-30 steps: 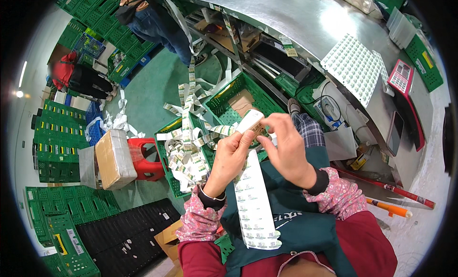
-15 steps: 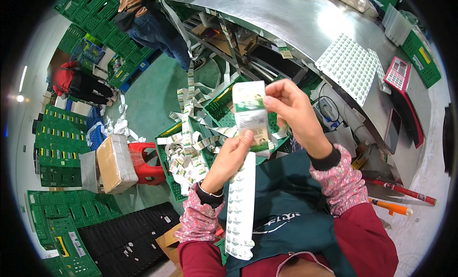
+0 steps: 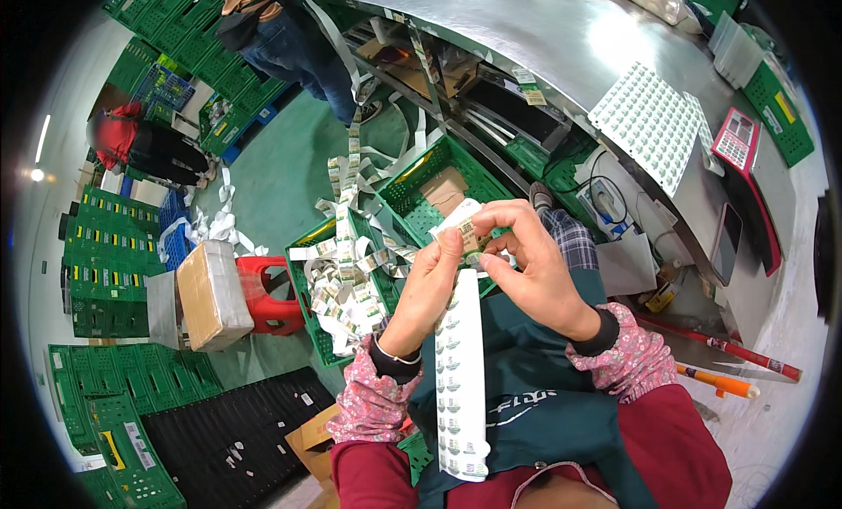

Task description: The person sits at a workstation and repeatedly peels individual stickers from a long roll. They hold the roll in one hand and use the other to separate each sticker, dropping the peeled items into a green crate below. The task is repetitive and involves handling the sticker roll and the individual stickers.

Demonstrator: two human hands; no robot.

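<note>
My left hand (image 3: pixel 419 294) is closed, thumb up, pinching a short piece of printed label strip (image 3: pixel 470 234) with white, green and tan patches. Against the same piece, my right hand (image 3: pixel 537 277) has its fingers curled, and they hide part of it. Below my left hand a long white sticker sheet (image 3: pixel 462 377) hangs over my dark green apron, with rows of small green-grey stickers. How its top end is held is hidden behind the fingers. Just beyond my left hand, a green crate (image 3: pixel 320 341) is heaped with loose label strips (image 3: pixel 339 285).
A second green crate (image 3: pixel 412 171) contains brown cardboard. On the metal table (image 3: pixel 491 22) lie a larger sticker sheet (image 3: pixel 649 123), a red-framed calculator (image 3: pixel 735 136) and a phone (image 3: pixel 726 237). Left are a red stool (image 3: pixel 270 303), a taped box (image 3: pixel 213 294) and two people.
My right hand has moved down and left, close to my left hand. The label piece, upright before, is now lower and mostly covered by fingers. The hanging sticker sheet has shifted slightly right.
</note>
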